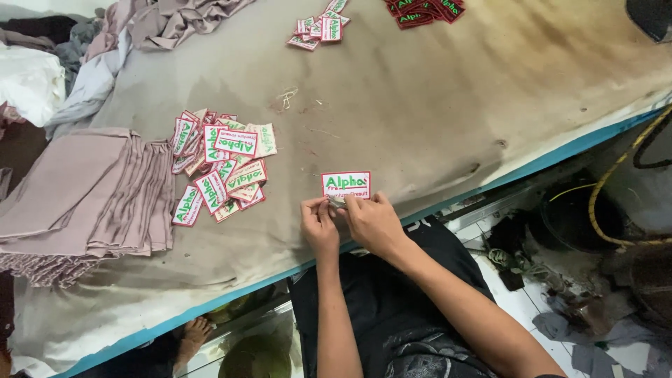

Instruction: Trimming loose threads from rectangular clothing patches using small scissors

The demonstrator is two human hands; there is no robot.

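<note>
Holding the rectangular white patch (346,185) by its lower edge, my left hand (318,227) and right hand (373,222) both pinch it closed between thumb and fingers. It lies flat on the stained grey table (434,105), near the front edge. I think I should keep both pinches light and even, so the patch stays flat and its edge does not curl. The loose pile of patches (220,164) lies to the left, beside the stack of folded mauve cloth (91,196).
</note>
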